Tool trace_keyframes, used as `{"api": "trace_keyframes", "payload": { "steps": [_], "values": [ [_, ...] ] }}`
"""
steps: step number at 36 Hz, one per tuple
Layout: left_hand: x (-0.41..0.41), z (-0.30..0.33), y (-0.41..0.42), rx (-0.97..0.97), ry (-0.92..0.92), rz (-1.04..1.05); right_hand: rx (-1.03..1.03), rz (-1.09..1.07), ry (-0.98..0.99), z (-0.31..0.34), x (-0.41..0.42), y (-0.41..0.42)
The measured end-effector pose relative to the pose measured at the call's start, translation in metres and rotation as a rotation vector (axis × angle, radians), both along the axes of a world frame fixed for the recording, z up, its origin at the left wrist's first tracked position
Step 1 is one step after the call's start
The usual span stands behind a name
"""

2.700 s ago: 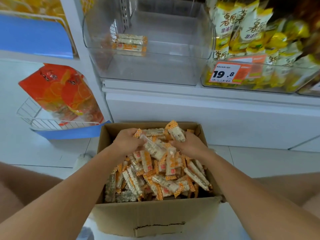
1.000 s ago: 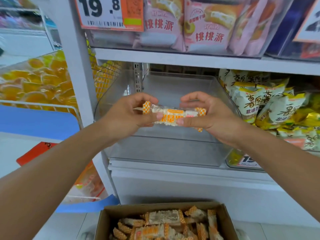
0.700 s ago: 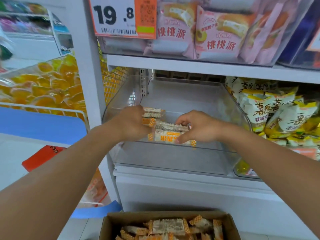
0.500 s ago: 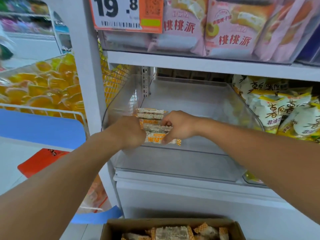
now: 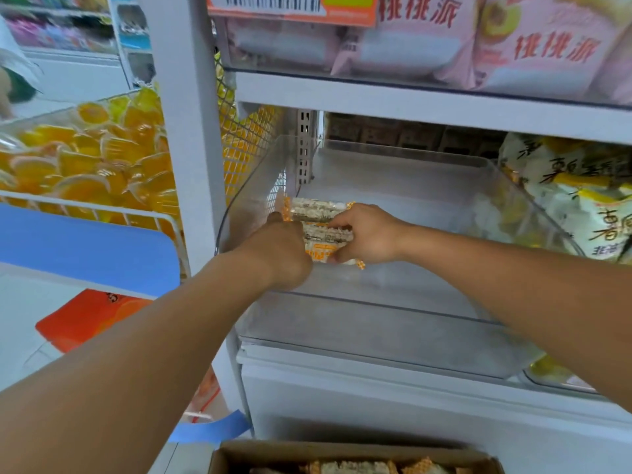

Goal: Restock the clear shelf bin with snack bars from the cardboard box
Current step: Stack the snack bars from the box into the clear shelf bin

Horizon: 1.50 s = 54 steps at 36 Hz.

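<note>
Both hands inside clear bin [image 5: 393, 313]; left hand [image 5: 280, 251] fingers hidden; right hand [image 5: 367, 234] fingers pinching snack bars [image 5: 325, 241].

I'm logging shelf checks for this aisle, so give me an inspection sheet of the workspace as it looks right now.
Surface: white shelf above, clear shelf bin below.
Job's things: snack bars stacked at the bin's left wall; cardboard box below, bars inside.
Clutter: nothing seen.
Grippers: left hand and right hand both on the front bars.
Cables: nothing seen.
Surroundings: pink packets above, yellow bags right, orange jellies left.
</note>
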<state>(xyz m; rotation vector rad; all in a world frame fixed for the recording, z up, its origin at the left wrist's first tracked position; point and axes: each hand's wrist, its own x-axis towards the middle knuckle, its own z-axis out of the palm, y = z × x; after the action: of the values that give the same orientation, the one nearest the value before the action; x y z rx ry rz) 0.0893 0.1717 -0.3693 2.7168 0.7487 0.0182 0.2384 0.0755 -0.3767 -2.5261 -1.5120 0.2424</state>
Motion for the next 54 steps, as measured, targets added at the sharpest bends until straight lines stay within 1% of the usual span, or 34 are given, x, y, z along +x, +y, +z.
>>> {"api": "trace_keyframes", "payload": {
  "steps": [5,10,16,20,24,26,30,32,34,36,38,41,44,46,48,51,54],
  "values": [
    [0.006,0.0,0.002,0.034,-0.038,0.025,-0.033,0.01,-0.018,0.004,0.007,0.005],
    [0.011,-0.003,0.002,0.03,-0.051,0.002,-0.051,-0.007,0.05,0.003,0.006,0.002],
    [0.013,-0.009,0.003,0.072,0.08,-0.034,-0.001,-0.093,0.354,0.004,0.015,-0.01],
    [0.014,-0.008,0.001,0.114,0.076,-0.045,0.044,-0.245,0.519,0.001,0.019,-0.01],
    [0.013,-0.007,-0.002,0.198,0.111,-0.034,0.106,-0.374,0.706,0.001,0.017,-0.006],
    [0.012,-0.007,-0.002,0.253,0.135,-0.055,0.117,-0.412,0.763,0.0,0.017,-0.004],
    [0.015,-0.006,0.0,0.285,0.161,-0.064,0.079,-0.441,0.763,-0.003,0.015,0.0],
    [0.016,-0.008,0.002,0.33,0.169,-0.085,0.068,-0.451,0.778,-0.002,0.012,0.002],
    [0.017,-0.009,0.003,0.373,0.182,-0.099,0.062,-0.451,0.842,0.0,0.013,0.003],
    [0.017,-0.011,0.002,0.367,0.191,-0.098,0.085,-0.468,0.927,0.004,0.012,0.002],
    [0.017,-0.011,0.004,0.349,0.176,-0.09,0.128,-0.552,0.988,0.006,0.015,0.004],
    [0.017,-0.011,0.005,0.39,0.194,-0.087,0.152,-0.718,0.968,0.001,0.024,0.01],
    [0.02,-0.009,0.001,0.48,0.253,-0.109,0.161,-0.81,0.924,-0.005,0.027,0.015],
    [0.022,-0.01,0.001,0.553,0.276,-0.133,0.175,-0.809,0.91,-0.009,0.027,0.014],
    [0.024,-0.012,0.004,0.583,0.287,-0.131,0.179,-0.774,0.892,-0.011,0.027,0.011],
    [0.024,-0.016,0.01,0.605,0.325,-0.176,0.19,-0.747,0.778,-0.008,0.025,0.008],
    [0.026,-0.013,0.01,0.555,0.302,-0.205,0.323,-0.756,0.656,-0.003,0.026,0.008]
  ]
}}
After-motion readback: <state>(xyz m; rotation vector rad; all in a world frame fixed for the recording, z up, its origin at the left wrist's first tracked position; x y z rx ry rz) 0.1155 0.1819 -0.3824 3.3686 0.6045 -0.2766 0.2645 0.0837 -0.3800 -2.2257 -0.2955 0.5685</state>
